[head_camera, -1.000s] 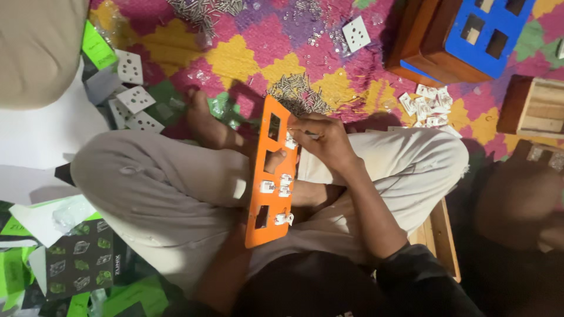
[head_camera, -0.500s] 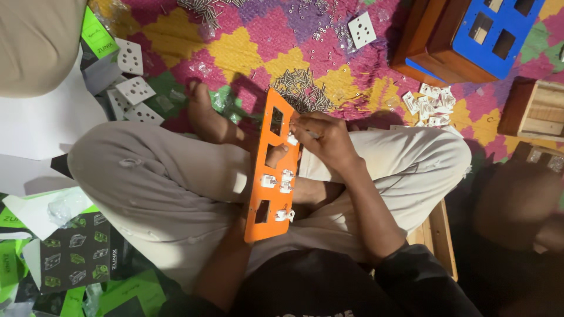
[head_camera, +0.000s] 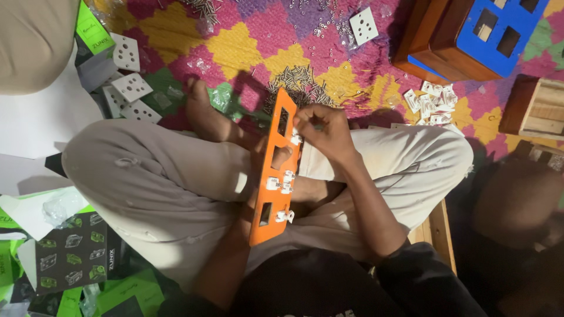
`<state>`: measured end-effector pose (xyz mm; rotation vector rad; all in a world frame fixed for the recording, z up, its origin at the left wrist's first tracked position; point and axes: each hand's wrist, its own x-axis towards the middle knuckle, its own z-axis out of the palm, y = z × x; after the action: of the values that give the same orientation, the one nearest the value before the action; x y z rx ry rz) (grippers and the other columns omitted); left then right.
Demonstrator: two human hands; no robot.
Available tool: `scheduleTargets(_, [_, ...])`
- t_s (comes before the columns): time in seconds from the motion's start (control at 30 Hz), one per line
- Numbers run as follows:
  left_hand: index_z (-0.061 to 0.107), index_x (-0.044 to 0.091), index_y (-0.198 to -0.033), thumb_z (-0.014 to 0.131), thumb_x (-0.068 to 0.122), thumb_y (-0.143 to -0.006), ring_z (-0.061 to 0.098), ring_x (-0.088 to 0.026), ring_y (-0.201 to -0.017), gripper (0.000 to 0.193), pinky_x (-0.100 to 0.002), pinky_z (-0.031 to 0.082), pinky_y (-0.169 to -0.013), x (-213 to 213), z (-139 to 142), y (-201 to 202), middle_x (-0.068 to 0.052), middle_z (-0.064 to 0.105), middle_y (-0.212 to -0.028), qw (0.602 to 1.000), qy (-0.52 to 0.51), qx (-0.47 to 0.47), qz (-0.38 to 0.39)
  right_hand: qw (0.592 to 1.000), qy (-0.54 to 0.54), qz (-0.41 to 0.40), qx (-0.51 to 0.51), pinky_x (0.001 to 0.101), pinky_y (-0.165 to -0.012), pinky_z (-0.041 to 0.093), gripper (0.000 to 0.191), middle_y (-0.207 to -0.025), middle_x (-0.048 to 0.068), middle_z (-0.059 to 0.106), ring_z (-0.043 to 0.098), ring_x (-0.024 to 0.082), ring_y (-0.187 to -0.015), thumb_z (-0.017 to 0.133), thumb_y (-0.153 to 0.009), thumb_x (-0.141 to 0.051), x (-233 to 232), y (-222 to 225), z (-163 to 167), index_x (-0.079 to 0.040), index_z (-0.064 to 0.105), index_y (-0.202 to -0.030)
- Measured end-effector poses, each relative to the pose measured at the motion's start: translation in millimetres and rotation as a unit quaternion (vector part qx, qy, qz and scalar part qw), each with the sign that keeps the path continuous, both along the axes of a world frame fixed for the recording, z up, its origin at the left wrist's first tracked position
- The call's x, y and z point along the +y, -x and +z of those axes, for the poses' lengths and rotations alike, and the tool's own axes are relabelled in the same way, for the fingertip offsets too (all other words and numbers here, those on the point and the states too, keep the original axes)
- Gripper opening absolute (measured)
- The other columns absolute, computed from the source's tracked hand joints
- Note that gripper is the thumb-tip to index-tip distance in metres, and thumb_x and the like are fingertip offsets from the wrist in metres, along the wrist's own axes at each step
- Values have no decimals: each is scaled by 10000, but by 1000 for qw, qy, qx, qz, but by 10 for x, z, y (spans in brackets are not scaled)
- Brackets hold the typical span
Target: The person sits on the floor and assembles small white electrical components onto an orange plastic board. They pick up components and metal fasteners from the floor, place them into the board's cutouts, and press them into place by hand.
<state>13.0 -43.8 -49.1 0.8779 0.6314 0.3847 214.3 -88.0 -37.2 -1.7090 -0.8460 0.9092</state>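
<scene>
Slippage was the likely risk: the orange plate [head_camera: 275,176], stood on edge over the lap, was gripped by the left hand [head_camera: 258,170] from nine o'clock. A small white fitting [head_camera: 295,140] was pinched against it by the right hand [head_camera: 323,132] at three o'clock, and could have been dropped among the loose screws [head_camera: 299,79] at twelve o'clock.

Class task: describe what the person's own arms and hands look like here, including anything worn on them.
Both hands, left and right, are bare: no gloves, rings or watch visible. Forearms are bare too. A dark sleeve is pushed up around the right elbow.
</scene>
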Motion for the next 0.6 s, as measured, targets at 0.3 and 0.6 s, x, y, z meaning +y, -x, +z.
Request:
scheduleTargets(0.3, [611,97,-1065,770,205,-730,519,-311,-1210,386,-457,460,-1012,87,17,-74,-152,518,-1234,1000,-30,-10,3,983,84,-102,126,213,-582,452,161,-783,-38,632,539,29,-679,627,-1030,-111,35,-17,1,0,687,-929])
scheduleTargets(0.6, [608,71,-1110,793,188,-708,511,-340,-1248,458,-477,463,-1035,65,63,-104,-188,511,-1288,999,-44,-15,13,998,7,-34,-56,233,-653,492,94,-846,3,664,595,47,-746,678,-1021,-76,29,137,112,13,660,-995])
